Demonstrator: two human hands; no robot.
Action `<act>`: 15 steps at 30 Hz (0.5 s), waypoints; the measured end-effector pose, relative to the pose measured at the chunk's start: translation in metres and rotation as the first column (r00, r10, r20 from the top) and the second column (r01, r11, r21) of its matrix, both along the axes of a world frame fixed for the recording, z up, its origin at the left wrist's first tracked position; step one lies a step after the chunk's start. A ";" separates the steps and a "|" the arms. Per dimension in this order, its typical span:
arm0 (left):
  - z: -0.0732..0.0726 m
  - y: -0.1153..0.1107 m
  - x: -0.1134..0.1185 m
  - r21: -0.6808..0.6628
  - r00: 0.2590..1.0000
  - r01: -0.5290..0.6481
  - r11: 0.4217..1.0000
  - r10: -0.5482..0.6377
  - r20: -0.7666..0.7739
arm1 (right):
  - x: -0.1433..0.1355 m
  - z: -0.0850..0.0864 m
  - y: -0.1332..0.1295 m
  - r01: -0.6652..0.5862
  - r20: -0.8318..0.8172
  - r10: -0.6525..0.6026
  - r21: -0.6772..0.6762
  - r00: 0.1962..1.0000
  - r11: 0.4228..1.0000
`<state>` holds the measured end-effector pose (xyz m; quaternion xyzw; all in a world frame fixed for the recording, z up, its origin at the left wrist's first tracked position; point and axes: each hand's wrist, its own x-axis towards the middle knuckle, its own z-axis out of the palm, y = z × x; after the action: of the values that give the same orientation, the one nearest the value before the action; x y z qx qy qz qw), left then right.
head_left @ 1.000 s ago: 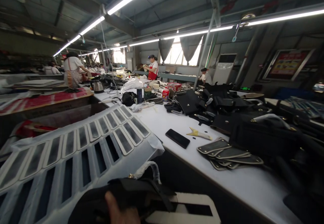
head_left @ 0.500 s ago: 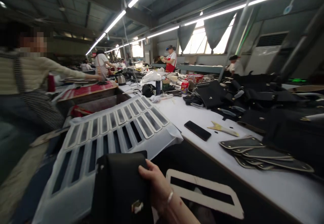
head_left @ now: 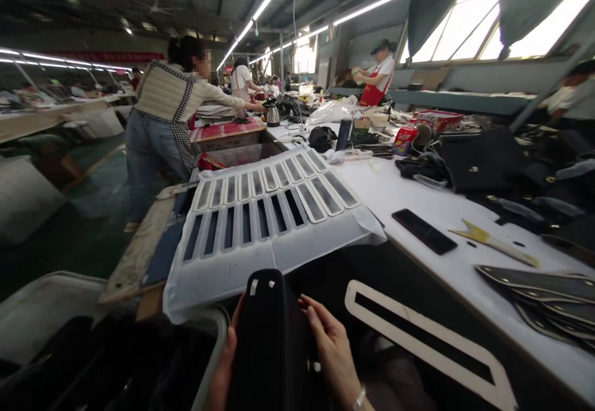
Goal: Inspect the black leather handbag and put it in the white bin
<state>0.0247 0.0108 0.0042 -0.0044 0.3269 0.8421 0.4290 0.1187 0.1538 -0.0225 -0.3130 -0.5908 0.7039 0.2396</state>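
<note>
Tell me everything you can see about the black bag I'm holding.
The black leather-looking bag stands upright, narrow side facing the camera, low in the middle of the view. Two small pale tabs sit near its rounded top and a small metal fitting lower down. The left hand and right hand press its sides. Its bottom is out of frame.

Both hands grip a black bag [head_left: 272, 336], the left hand [head_left: 223, 361] at its 9 o'clock side, the right hand [head_left: 328, 343] at 3 o'clock. At 12 o'clock a white sheet of slotted pieces [head_left: 269, 212] overhangs the white table [head_left: 446, 212] and blocks the way forward. At 3 o'clock a loose white frame [head_left: 418, 336] lies close by. Farther, at 2 o'clock, a black phone [head_left: 424, 231] and a yellow tool [head_left: 493, 240] lie with bare tabletop between them. At 9 o'clock a grey bin [head_left: 56, 312] stands open. A person [head_left: 162, 119] stands at 11 o'clock, well apart.
</note>
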 end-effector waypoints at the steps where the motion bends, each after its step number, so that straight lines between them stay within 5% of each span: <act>1: 0.001 0.001 0.002 0.036 0.999 -0.001 0.999 -0.001 0.053 | 0.006 0.009 0.002 0.019 0.018 -0.020 0.063 1.000 0.998; 4: 0.000 0.004 0.005 0.068 0.997 0.053 0.996 -0.056 0.046 | 0.017 0.028 -0.004 -0.027 0.075 0.005 0.294 0.997 0.955; 7: -0.006 0.006 0.002 -0.044 0.996 0.049 0.998 -0.052 -0.078 | 0.015 0.035 -0.020 -0.052 0.054 0.034 0.367 0.998 0.929; 11: -0.004 0.010 0.000 -0.326 0.935 -0.103 0.940 -0.021 -0.354 | 0.001 0.032 -0.039 0.118 -0.031 -0.116 0.434 0.993 0.893; 15: 0.011 0.013 0.003 -0.449 0.848 -0.267 0.853 -0.014 -0.530 | -0.008 0.033 -0.037 0.080 -0.024 -0.078 0.471 0.997 0.879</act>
<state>0.0278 0.0237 0.0151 0.0860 0.6375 0.7235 0.2505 0.1110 0.1170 0.0101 -0.2675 -0.7304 0.5297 0.3382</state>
